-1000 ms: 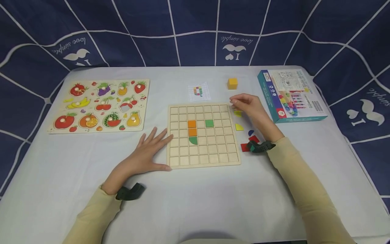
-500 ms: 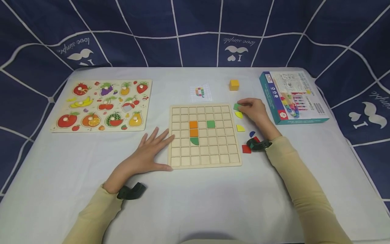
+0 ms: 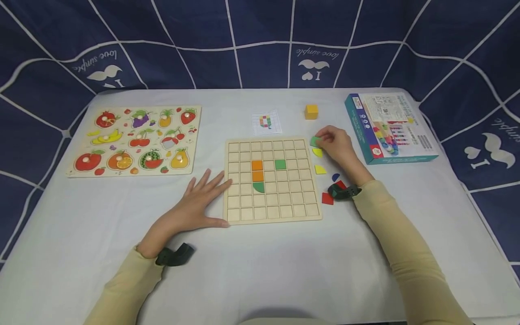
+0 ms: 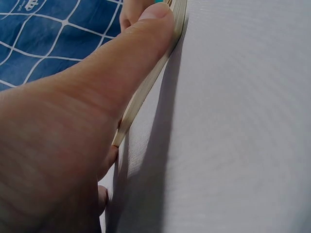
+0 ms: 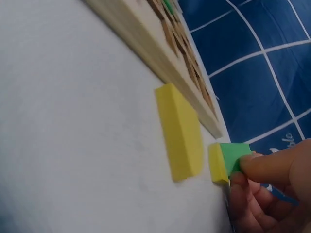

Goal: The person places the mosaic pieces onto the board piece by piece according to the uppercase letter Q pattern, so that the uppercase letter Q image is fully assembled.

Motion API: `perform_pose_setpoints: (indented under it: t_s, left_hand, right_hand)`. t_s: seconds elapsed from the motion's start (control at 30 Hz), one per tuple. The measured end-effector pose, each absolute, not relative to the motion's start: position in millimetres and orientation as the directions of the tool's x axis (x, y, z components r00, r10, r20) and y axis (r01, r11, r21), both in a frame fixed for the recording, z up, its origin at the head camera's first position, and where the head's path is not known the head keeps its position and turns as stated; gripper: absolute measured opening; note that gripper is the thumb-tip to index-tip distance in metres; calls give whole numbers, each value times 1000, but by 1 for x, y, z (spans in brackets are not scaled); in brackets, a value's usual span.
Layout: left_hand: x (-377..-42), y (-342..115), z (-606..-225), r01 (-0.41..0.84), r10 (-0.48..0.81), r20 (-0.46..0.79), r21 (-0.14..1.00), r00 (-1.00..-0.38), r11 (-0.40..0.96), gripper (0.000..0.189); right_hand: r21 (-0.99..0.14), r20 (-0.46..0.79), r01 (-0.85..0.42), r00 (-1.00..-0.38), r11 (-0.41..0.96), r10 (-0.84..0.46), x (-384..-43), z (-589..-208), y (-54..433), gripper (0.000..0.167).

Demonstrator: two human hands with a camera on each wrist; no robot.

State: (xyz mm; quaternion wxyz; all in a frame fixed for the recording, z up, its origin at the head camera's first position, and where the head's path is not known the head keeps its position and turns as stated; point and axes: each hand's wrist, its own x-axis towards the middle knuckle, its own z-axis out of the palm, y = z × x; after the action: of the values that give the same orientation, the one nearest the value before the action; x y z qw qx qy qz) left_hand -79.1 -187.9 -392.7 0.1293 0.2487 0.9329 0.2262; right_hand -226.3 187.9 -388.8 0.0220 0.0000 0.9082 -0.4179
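Note:
A wooden grid board lies in the middle of the table, with two orange square tiles, a green square tile and a green quarter-circle tile in its cells. My left hand rests at the board's left edge, fingers spread; in the left wrist view its thumb lies along the wooden rim. Beyond the board's right edge, my right hand pinches another green tile between thumb and fingers. Two yellow curved tiles lie close by it.
Blue and red tiles lie right of the board, partly hidden by the wrist camera. A pattern card and a yellow cube sit behind it. A fruit puzzle is at left, a teal box at right.
From the board's top right corner, my right hand has moved slightly right and down. A green tile, out of sight earlier, now shows at its fingertips. The left hand has stayed put.

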Motion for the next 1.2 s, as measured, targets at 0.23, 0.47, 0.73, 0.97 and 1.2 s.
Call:
perform_pose_setpoints:
  t_s: [0.23,0.47,0.73,0.97,1.2]
  left_hand:
    - [-80,-188,-393,404,520,-132,481,-844,778,107]
    - [-80,-189,-393,404,520,-131,480,-844,778,107]
    - [-80,-189,-394,405,522,-127,487,-844,774,108]
    - [-80,-189,-394,405,523,-127,491,-843,771,107]
    - [-80,-189,-395,403,520,-130,486,-844,776,108]
  right_hand:
    - [-861,-81,56,-996,506,-28,-217,-375,192,18]
    - [-941,-71,20,-988,338,-140,-193,-358,175,15]
    - [-963,-123,44,-949,265,-290,-174,-367,148,14]
    - [-963,-119,13,-916,268,-384,-168,-384,134,11]
    - [-903,-12,-181,-896,390,-443,-166,-390,133,7]
